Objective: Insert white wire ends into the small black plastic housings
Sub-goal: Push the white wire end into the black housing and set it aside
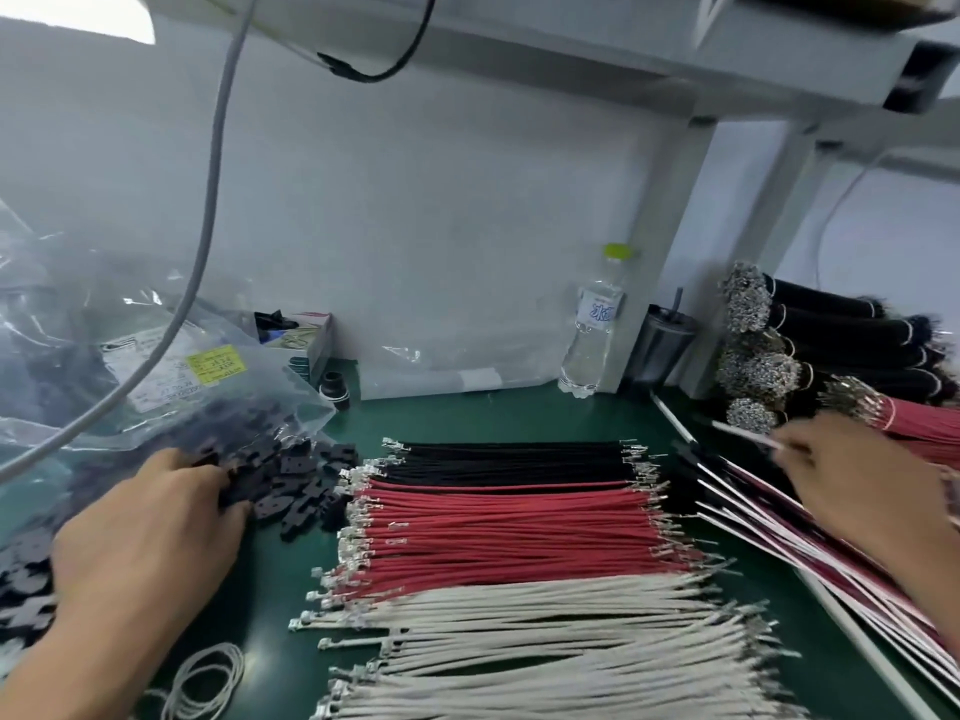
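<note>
Green bench mat point(467, 413): white wires point(545, 641) lie near centre. Left hand point(150, 527) grasps black housings point(291, 485) at left. Right hand point(852, 475) pinches one wire point(743, 433), far right.

- One head-worn view looks forward and down from the near edge of the green table point(467, 418), close above it.
- It faces the white back wall point(415, 226) at the table's far edge; a shelf point(675, 49) crosses the top.
- The left hand point(150, 527) and right hand point(852, 475) enter from the lower corners.
- No second view shares the scene.
</note>
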{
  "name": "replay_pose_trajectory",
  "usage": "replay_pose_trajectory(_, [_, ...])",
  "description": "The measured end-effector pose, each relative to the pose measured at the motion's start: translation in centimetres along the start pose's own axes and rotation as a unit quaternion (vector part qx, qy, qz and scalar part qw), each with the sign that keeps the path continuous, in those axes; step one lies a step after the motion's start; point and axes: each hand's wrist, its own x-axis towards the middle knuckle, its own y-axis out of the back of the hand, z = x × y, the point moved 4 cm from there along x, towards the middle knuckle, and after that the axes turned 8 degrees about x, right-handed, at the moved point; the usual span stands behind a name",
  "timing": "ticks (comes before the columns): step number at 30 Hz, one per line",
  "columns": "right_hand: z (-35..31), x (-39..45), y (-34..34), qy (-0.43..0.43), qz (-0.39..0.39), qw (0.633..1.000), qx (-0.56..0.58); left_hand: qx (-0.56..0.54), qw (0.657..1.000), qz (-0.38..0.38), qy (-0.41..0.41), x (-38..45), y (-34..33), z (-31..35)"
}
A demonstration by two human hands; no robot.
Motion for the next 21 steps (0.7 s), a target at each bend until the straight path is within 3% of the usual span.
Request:
replay_pose_trajectory(2, [1.8,-0.5,-3.2,-0.043,-0.066,0.997,-0.027,0.019,1.000,-0.008,-0.011,-0.4,1.4,0.6])
replay_pose_trajectory(4, [3.0,-0.6,-5.0,-0.082,-0.081,0.993,-0.013,0.025,0.999,-0.009,-0.021,-0.9,2.7,1.3])
replay_pose_trajectory(8, [0.2,-0.2,-4.1,-0.028,0.074,0.996,0.042,0.054,0.998,-0.002,-0.013,-1.7,4.4,2.2])
replay_pose_trajectory(10, [-5.1,-0.5,-3.1,0.047,0.091,0.987,0.126,0.045,0.999,0.010,-0.005,-2.0,5.1,2.5])
replay_pose_trajectory(14, [-16.2,-0.1,-5.0,0.172,-0.022,0.945,0.276,-0.073,0.993,0.093,-0.019,-2.5,5.9,3.4])
replay_pose_trajectory(17, [-22.3,0.5,-8.2,0.213,-0.110,0.931,0.276,-0.157,0.975,0.138,-0.069,-2.9,5.5,4.4])
replay_pose_trajectory(21, [-26.0,0.7,-11.9,0.224,-0.164,0.934,0.227,-0.244,0.957,0.115,-0.105,-3.3,5.0,5.4])
